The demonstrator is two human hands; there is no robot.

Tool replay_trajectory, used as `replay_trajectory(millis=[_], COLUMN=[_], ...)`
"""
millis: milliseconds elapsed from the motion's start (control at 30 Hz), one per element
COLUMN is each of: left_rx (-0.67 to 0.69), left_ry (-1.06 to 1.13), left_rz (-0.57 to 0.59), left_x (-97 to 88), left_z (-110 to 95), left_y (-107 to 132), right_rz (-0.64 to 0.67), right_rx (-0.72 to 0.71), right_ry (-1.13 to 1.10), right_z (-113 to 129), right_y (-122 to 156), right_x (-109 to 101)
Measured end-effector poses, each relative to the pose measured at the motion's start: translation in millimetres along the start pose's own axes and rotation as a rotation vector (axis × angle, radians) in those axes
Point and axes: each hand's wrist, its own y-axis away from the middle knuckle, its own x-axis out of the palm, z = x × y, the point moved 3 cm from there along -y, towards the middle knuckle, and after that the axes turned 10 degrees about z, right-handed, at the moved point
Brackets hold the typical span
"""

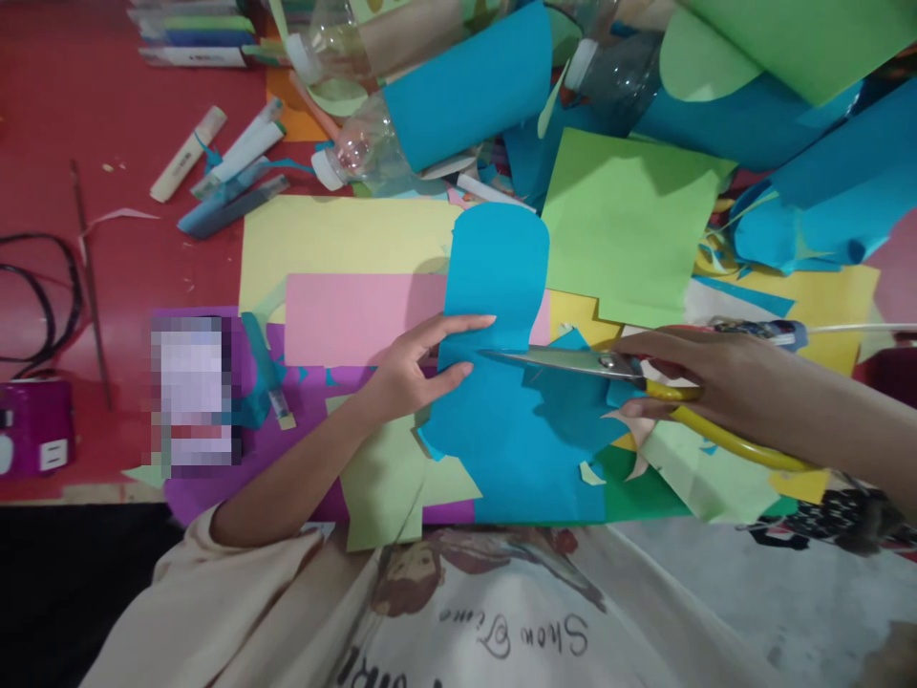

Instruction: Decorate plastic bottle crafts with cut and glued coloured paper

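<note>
A blue sheet of paper (pixel 498 263) with a rounded top lies in front of me, over other blue paper (pixel 501 459). My left hand (pixel 415 368) grips its left edge, with thumb and index finger apart on top; the other fingers are mostly hidden. From the right, my right hand (pixel 688 373) is wrapped around the yellow handles of a pair of scissors (pixel 573 359). The blades point left and look nearly closed. Their tip touches the blue sheet, just right of my left fingertips.
Clear plastic bottles wrapped in blue paper (pixel 469 86) lie at the back. Around the work are a green sheet (pixel 630 225), a pink sheet (pixel 358 320), a yellow sheet (pixel 344 234) and paper scraps. Markers (pixel 187 153), a blurred phone (pixel 193 392) and a black cable (pixel 72 277) are leftward.
</note>
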Motion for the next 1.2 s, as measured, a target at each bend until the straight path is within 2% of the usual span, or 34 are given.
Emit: replay_trajectory(millis=[300, 533, 700, 800, 1200], left_rx=[0.001, 0.016, -0.025, -0.051, -0.019], left_ry=[0.006, 0.022, 0.043, 0.035, 0.065], left_rz=[0.012, 0.013, 0.034, 0.032, 0.028], left_x=[2.7, 2.1, 3.7, 4.3, 4.5], left_z=[-2.0, -2.6, -0.8, -0.2, 1.9], left_y=[0.2, -0.1, 0.2, 0.5, 0.5], right_rz=[0.058, -0.008, -0.094, -0.096, 0.103], right_rx=[0.058, -0.021, -0.094, -0.098, 0.14], right_ry=[-0.078, -0.063, 0.044, 0.066, 0.008], right_z=[11.3, 14.6, 15.4, 14.8, 10.7], right_y=[-10.6, -11.8, -9.1, -7.8, -9.1], right_x=[-4.0, -7.5, -8.0, -7.9, -2.5])
